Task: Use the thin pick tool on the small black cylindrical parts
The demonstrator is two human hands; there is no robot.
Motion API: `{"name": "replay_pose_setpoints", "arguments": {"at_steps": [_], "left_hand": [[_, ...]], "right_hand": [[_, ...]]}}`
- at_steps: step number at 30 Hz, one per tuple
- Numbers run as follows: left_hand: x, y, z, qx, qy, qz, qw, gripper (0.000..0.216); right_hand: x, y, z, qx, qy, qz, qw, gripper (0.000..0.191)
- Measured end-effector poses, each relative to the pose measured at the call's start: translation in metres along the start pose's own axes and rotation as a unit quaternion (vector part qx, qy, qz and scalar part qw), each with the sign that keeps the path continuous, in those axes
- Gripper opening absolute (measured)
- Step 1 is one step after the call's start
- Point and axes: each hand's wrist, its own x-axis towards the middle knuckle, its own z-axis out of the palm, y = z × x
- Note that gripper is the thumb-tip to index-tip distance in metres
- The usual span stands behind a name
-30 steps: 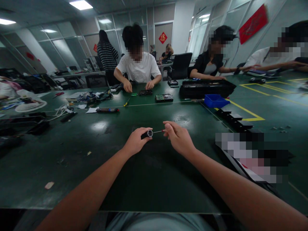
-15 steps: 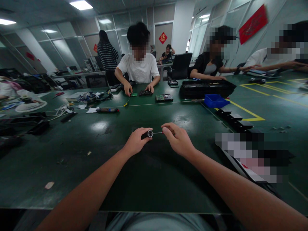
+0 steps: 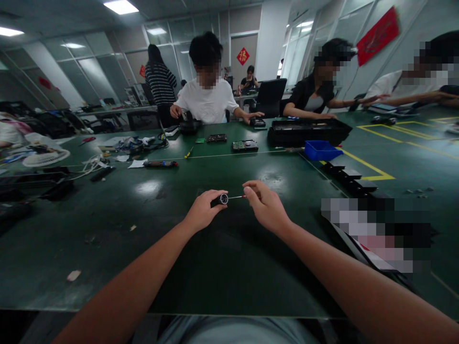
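My left hand point(image 3: 203, 210) is closed around a short black cylinder point(image 3: 224, 198) whose round, silver-rimmed end faces me. To its right, my right hand point(image 3: 266, 204) grips a screwdriver point(image 3: 236, 197) by its handle, which my fingers mostly hide; a bit of red shows at the fingertips. The screwdriver's thin metal shaft lies level and points left, its tip meeting the side of the cylinder's end. Whether the tip sits inside a screw I cannot tell. Both hands are above the green table point(image 3: 172, 282), near its middle.
Beyond my hands lie a dark marker-like tool point(image 3: 160, 164), a circuit-board drive point(image 3: 245, 145) and a yellow screwdriver point(image 3: 188, 154). A blue bin point(image 3: 322, 150) and black trays point(image 3: 353, 179) stand right. Cables point(image 3: 93, 165) lie left. A co-worker point(image 3: 205, 98) sits opposite.
My right fingers have shifted slightly and loosened at the screwdriver's handle; my left hand stays put. The co-worker opposite has drawn both hands away from the circuit board, one reaching to a black drive.
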Motion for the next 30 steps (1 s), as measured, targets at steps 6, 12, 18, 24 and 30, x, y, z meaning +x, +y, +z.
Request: {"name": "replay_pose_setpoints", "arguments": {"at_steps": [6,12,18,24,30], "left_hand": [[0.000,0.000,0.000,0.000,0.004,-0.001,1.000,0.039],[0.000,0.000,-0.001,0.000,-0.001,0.001,1.000,0.040],[0.000,-0.001,0.000,-0.003,-0.001,0.003,1.000,0.039],[0.000,0.000,0.001,-0.010,0.021,0.001,1.000,0.040],[0.004,0.000,-0.004,0.033,0.013,0.073,0.997,0.041]], "right_hand": [[0.000,0.000,0.002,0.011,0.010,0.004,1.000,0.027],[0.000,-0.001,0.002,0.032,0.005,0.012,0.999,0.027],[0.000,0.003,0.004,0.055,0.034,0.021,0.998,0.025],[0.005,0.012,0.016,0.253,0.069,0.082,0.962,0.028],[0.013,0.022,0.020,0.427,0.072,0.194,0.880,0.031]]}}
